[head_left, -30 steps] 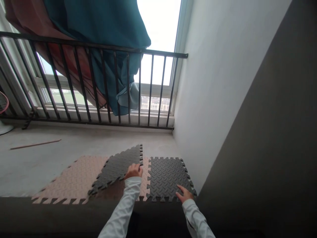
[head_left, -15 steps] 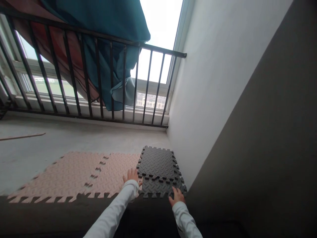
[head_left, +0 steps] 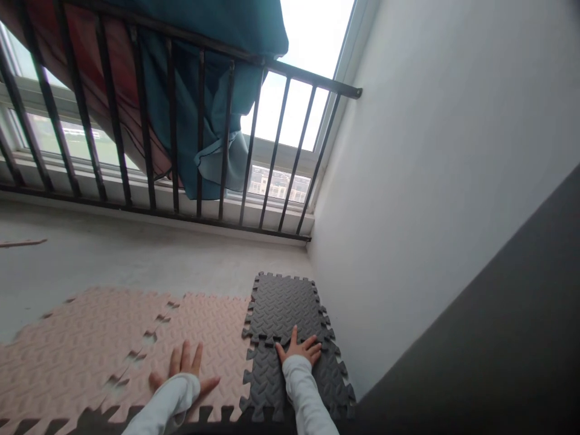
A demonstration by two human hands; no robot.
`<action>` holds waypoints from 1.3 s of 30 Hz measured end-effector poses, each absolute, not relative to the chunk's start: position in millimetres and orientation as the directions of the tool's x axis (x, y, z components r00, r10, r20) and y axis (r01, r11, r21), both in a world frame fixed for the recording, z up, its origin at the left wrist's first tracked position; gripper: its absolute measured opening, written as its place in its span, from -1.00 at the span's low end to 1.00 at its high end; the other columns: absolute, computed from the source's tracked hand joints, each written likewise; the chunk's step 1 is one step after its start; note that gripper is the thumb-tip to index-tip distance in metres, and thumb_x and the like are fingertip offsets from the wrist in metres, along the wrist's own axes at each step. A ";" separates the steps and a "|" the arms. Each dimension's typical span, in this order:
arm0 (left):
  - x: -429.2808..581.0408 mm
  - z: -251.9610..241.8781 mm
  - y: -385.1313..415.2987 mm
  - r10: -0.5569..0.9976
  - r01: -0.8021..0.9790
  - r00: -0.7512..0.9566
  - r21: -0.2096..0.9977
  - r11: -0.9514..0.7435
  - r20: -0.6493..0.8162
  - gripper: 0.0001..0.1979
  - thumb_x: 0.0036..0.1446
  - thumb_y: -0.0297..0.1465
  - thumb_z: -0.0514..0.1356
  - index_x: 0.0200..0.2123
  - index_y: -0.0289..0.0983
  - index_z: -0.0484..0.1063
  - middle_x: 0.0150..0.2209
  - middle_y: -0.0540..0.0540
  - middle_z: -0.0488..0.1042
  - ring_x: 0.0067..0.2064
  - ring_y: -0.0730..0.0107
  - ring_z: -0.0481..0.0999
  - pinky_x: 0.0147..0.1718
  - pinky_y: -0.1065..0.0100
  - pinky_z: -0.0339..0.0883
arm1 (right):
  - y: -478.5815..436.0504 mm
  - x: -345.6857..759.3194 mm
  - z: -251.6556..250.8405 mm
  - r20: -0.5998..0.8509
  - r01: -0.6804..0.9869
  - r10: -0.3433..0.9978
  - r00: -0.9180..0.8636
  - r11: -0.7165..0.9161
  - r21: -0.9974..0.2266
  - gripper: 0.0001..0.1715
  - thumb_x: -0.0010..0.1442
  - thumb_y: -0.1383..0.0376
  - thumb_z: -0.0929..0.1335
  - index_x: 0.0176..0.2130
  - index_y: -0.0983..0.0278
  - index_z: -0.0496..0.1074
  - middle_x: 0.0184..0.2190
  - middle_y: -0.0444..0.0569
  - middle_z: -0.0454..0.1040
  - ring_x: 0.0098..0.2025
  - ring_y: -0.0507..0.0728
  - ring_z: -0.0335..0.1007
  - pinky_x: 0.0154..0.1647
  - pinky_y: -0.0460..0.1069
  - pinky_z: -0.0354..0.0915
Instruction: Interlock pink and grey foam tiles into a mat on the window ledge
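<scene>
Two dark grey foam puzzle mats lie in a line on the floor by the wall, the far mat [head_left: 283, 305] and the near mat [head_left: 267, 383], their toothed edges meeting. My right hand [head_left: 301, 349] lies flat and open on that joint. To the left are pink foam mats [head_left: 113, 344], and my left hand [head_left: 183, 368] rests flat on one of them with fingers spread. Both arms wear white sleeves.
A black metal railing [head_left: 199, 130] runs along the window, with teal cloth [head_left: 212, 90] and red cloth [head_left: 97, 90] hanging over it. A white wall [head_left: 430, 181] stands close on the right. A thin wooden stick [head_left: 20, 243] lies on the bare concrete floor [head_left: 136, 263] at far left.
A second ago my left hand held the grey mat lifted over the pink ones. It now lies beyond the other grey mat. My right hand moved onto their joint; my left onto pink.
</scene>
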State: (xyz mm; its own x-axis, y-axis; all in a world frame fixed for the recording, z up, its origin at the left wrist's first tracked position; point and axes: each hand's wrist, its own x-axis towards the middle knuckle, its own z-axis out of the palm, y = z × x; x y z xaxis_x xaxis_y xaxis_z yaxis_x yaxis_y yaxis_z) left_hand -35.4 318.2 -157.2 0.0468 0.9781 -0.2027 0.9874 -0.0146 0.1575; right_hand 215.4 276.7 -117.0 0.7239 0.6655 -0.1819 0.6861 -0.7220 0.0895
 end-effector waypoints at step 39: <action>-33.6 -155.5 311.0 0.968 0.995 -0.090 -0.054 0.079 -0.234 -0.15 -0.26 0.06 0.06 0.13 -0.10 -0.07 0.23 -0.13 -0.26 0.21 -0.03 -0.40 -0.03 -0.29 -0.43 | 385.7 284.8 -118.3 -0.140 0.734 0.727 0.672 -0.679 -0.006 0.07 -0.17 -0.32 -0.03 0.18 0.18 -0.19 0.16 0.38 -0.17 0.15 0.49 -0.26 -0.01 0.39 -0.53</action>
State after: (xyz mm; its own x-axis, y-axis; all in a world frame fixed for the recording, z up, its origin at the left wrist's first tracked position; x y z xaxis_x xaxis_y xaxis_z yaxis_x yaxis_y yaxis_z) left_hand -33.6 311.0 -155.5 -0.0899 0.9680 -0.2343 0.9954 0.0793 -0.0542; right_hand 284.8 385.7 -118.3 0.6718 0.7273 -0.1403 0.7340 -0.6791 -0.0061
